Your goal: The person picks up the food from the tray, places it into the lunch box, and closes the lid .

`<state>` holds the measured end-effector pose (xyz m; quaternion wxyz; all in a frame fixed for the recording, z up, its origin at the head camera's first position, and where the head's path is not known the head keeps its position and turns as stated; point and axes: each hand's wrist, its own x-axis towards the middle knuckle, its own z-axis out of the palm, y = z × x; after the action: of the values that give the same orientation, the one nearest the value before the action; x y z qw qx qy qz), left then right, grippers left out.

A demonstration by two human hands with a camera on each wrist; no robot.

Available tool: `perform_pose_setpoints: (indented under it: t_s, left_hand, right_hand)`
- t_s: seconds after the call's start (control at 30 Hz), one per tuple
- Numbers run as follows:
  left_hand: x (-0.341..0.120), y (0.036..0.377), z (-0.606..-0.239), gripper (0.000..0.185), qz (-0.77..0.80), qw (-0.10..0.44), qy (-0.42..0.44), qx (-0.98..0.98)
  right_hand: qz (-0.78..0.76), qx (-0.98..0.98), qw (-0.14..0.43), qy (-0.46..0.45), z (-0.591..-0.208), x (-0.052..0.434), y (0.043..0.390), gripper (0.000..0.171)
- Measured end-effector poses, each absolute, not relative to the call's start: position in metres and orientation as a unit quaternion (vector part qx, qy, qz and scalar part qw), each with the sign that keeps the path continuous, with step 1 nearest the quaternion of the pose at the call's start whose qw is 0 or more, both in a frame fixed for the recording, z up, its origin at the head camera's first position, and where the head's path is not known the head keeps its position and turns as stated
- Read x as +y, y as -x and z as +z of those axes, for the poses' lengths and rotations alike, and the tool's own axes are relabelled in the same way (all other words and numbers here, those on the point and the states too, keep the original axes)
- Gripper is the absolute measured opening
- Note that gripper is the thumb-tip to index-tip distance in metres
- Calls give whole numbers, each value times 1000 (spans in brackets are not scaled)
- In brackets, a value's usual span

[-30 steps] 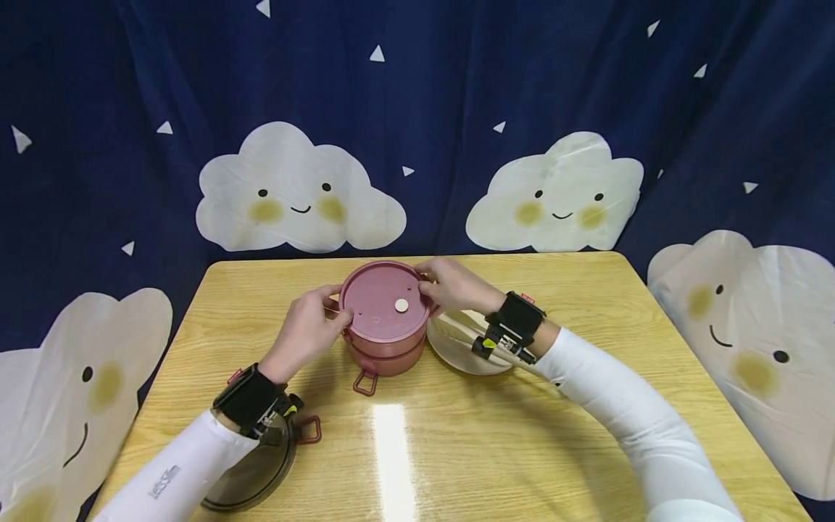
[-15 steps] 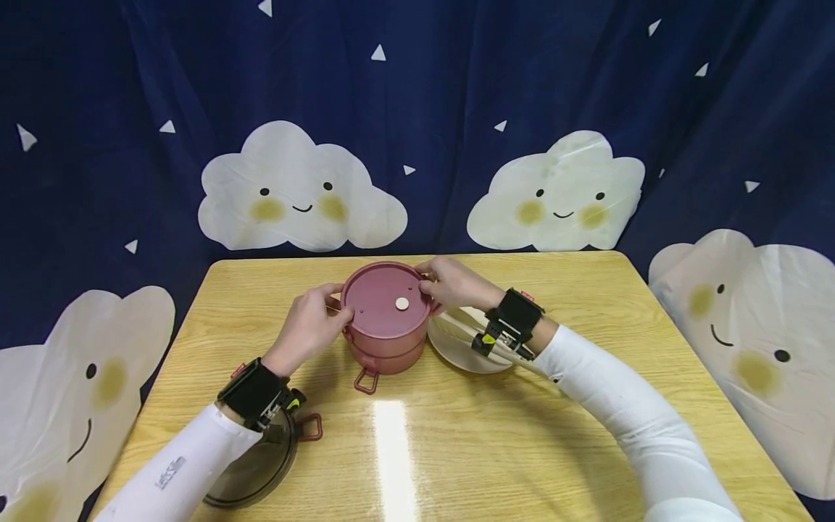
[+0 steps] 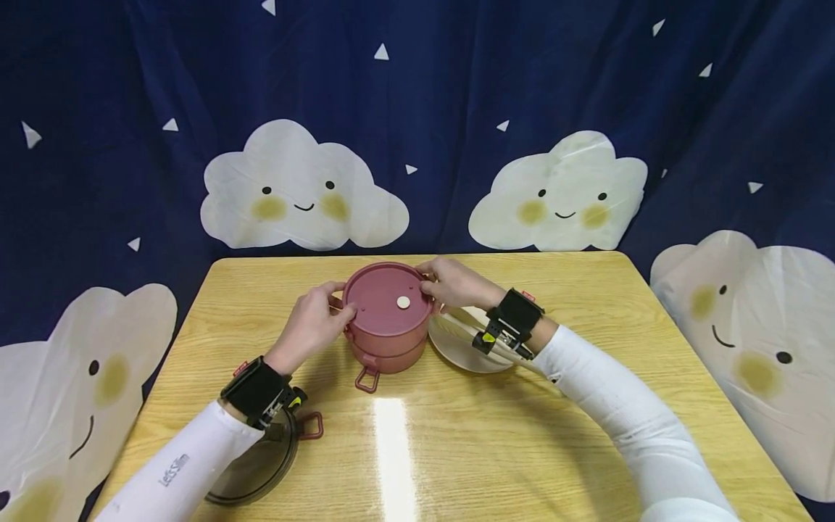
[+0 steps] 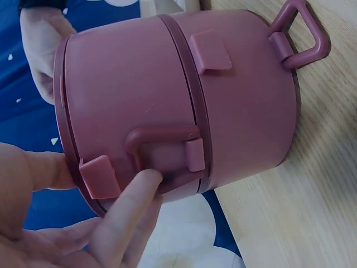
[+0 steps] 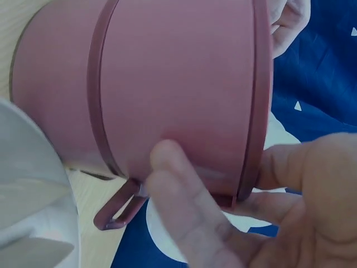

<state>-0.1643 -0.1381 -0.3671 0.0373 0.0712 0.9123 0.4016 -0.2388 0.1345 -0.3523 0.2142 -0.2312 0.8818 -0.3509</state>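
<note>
You're at a yellow wooden table (image 3: 522, 435) before a navy curtain with white smiling clouds (image 3: 303, 192); a dark round lid (image 3: 257, 467) lies near the front left corner, a white plate (image 3: 457, 341) right of centre. The dusty-pink round two-tier plastic lunch box (image 3: 386, 319) stands upright mid-table toward the back edge, axis vertical, lid up, one clasp loop facing you. Your left hand (image 3: 309, 326) and right hand (image 3: 457, 284) curl around its top tier's sides, left fingertip (image 4: 142, 184) on a clasp.

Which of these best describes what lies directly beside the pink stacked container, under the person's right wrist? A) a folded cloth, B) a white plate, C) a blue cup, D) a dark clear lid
B: in the head view a white plate lies on the table right beside the pink stacked container, below the right hand's wrist; the dark lid lies by the left forearm instead.
</note>
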Motion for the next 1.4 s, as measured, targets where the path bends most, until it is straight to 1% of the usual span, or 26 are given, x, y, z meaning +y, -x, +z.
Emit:
perform_pose_setpoints:
  t_s: [0.1,0.2,0.37,0.53,0.73,0.97,1.17,1.4]
  left_hand:
    - [-138,163,-367,52,406,48,-68,910]
    - [-138,160,-369,61,408,61,-57,909]
    - [-135,151,-373,80,417,86,-34,904]
    - [-132,140,-378,88,436,106,-20,893]
    - [-132,134,-384,90,444,117,-21,888]
    - [-131,133,-390,90,450,132,-14,883]
    - [-132,133,-390,87,469,140,-5,872]
    - [-137,128,-388,84,486,145,-10,862]
  right_hand:
    - [-331,890,207,235,-350,136,241,37]
    - [-322,896,196,234,-347,137,245,36]
    - [-330,899,180,225,-345,136,253,46]
    - [-356,890,192,212,-347,133,262,46]
    - [-391,872,223,193,-355,134,270,44]
    - [-428,842,272,185,-361,134,269,33]
    - [-432,840,267,192,-367,132,268,30]
    - [-436,839,263,194,-369,129,264,31]
